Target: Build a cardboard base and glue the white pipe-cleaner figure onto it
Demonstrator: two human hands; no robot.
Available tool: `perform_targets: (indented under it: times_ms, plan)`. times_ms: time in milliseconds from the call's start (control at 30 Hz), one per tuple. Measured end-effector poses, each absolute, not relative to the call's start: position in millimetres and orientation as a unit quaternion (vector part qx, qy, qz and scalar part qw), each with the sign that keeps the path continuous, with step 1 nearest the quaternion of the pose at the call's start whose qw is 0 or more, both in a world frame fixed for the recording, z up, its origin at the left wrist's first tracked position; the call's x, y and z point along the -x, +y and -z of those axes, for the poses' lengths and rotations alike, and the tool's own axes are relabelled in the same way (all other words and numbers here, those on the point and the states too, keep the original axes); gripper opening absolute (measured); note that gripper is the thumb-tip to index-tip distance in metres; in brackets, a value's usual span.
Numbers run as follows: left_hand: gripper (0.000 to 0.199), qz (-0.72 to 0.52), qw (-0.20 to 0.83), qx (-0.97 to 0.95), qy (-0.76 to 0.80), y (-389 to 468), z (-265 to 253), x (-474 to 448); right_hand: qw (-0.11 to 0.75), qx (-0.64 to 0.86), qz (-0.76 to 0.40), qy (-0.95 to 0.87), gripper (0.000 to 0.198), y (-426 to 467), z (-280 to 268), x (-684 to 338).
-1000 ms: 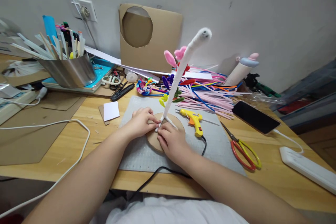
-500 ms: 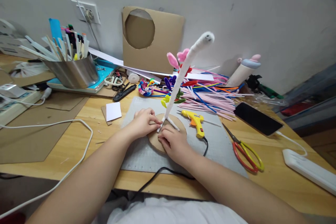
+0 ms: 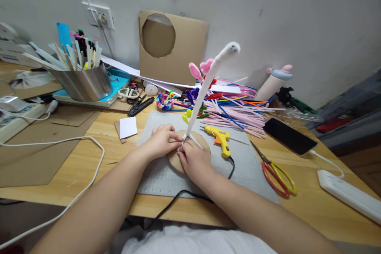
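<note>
A white wrapped stem [image 3: 205, 86] rises at a slant from a round cardboard disc [image 3: 177, 163]. Short white legs spread from its foot over the disc. My left hand [image 3: 163, 139] pinches at the foot from the left, fingers closed at a white leg. From the right, my right hand [image 3: 195, 158] presses its closed fingers at the same leg, hiding most of it. The disc lies on a grey cutting mat [image 3: 157, 178]. To the right of the disc lies a yellow glue gun [image 3: 220, 139]. Colourful fuzzy flowers [image 3: 195, 70] show behind the stem.
Scissors [image 3: 275, 172] and a black phone [image 3: 290, 135] lie at the right, near a white power strip [image 3: 348, 194]. Pink pipe cleaners [image 3: 238, 115] are heaped behind the mat. A metal cup [image 3: 86, 83] of sticks stands at the left. Cardboard with a round hole [image 3: 187, 43] leans on the wall.
My right hand has moved slightly up and left, closer to my left fingertips at the stem's foot. The view has tilted slightly; the stem stays upright at a slant.
</note>
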State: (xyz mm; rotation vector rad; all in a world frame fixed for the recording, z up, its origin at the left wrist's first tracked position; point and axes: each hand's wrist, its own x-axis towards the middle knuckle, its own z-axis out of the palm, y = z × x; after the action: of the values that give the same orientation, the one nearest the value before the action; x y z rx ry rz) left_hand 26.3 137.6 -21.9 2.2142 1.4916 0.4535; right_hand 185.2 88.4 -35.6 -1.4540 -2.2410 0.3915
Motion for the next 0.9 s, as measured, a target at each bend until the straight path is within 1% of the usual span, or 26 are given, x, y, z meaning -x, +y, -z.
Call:
perform_targets:
  times_ms: [200, 467, 767, 900]
  plan:
    - [0.018, -0.165, 0.211, -0.800, 0.538, 137.3, 20.8, -27.3, 0.200, 0.539, -0.110, -0.811, 0.016, 91.3, 36.8, -183.6]
    - [0.016, -0.161, 0.189, -0.805, 0.538, 136.9, 22.1, -26.4, 0.125, 0.543, -0.111, -0.823, 0.025, 91.6, 24.3, -183.0]
    - [0.016, -0.166, 0.182, -0.807, 0.536, 136.5, 23.5, -25.6, 0.072, 0.541, -0.109, -0.831, 0.018, 89.8, 21.8, -198.7]
    - [0.016, -0.173, 0.189, -0.805, 0.535, 136.3, 24.5, -26.0, 0.094, 0.528, -0.141, -0.832, 0.013, 92.9, 21.6, -203.3]
